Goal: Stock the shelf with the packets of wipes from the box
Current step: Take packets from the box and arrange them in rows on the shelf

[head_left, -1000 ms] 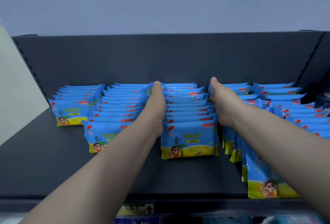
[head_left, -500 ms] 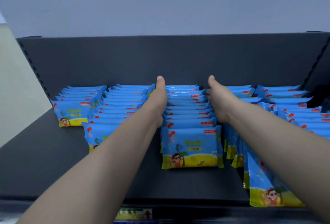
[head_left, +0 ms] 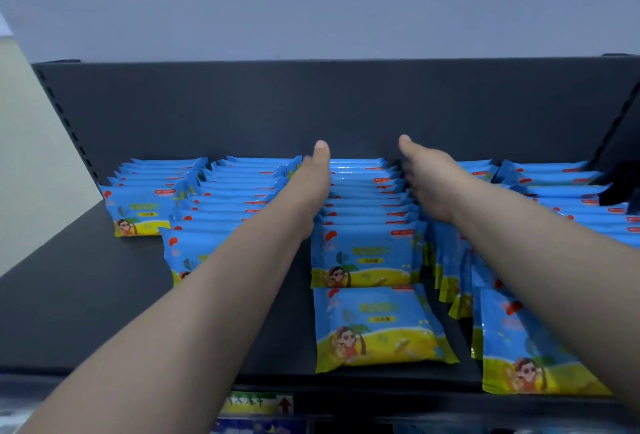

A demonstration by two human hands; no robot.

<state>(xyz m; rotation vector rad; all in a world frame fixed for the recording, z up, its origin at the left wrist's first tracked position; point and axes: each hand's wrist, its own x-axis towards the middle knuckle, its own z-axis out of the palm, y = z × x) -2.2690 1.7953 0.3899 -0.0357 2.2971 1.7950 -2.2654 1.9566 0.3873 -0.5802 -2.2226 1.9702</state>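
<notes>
Several rows of blue and yellow wipes packets stand upright on the dark shelf (head_left: 86, 312). My left hand (head_left: 311, 191) lies flat against the left side of the middle row (head_left: 363, 212), thumb up. Against that row's right side presses my right hand (head_left: 429, 184), with its fingers hidden behind the packets. One packet (head_left: 377, 326) lies flat on the shelf in front of the middle row. The box is not in view.
Two more rows (head_left: 228, 198) stand to the left, the far-left one shorter. Rows on the right (head_left: 571, 205) reach the shelf's front edge, where a packet (head_left: 533, 357) leans forward. The shelf's back panel (head_left: 346, 104) rises behind. A price label (head_left: 256, 404) sits below the edge.
Both hands have slid farther back along the sides of the middle row. One packet from the front of that row has tipped forward and now lies flat on the shelf.
</notes>
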